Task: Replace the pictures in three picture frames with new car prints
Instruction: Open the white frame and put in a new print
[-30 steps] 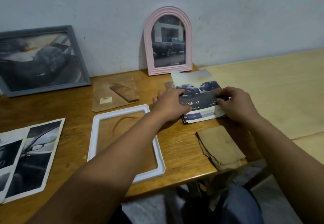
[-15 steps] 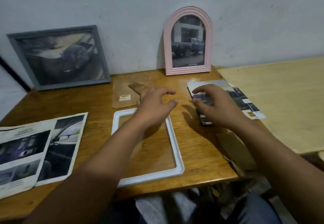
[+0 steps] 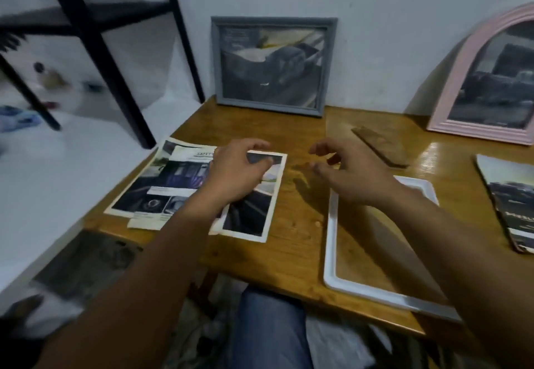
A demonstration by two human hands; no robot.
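My left hand rests on a stack of car prints at the table's left corner, its fingers and thumb pinching the top edge of the uppermost car print. Just right of that print my right hand hovers over the wood, fingers curled apart and holding nothing. An empty white frame lies flat under my right forearm. A grey frame and a pink arched frame lean on the wall, each with a dark car picture inside.
A car brochure lies at the right edge of the wooden table. A brown backing piece lies before the pink frame. Black shelf legs stand beyond the table's left edge, over a white floor.
The view swung left. My left hand moved from above the white frame onto the prints at the left and pinched the top one. My right hand left the brochure and moved left.
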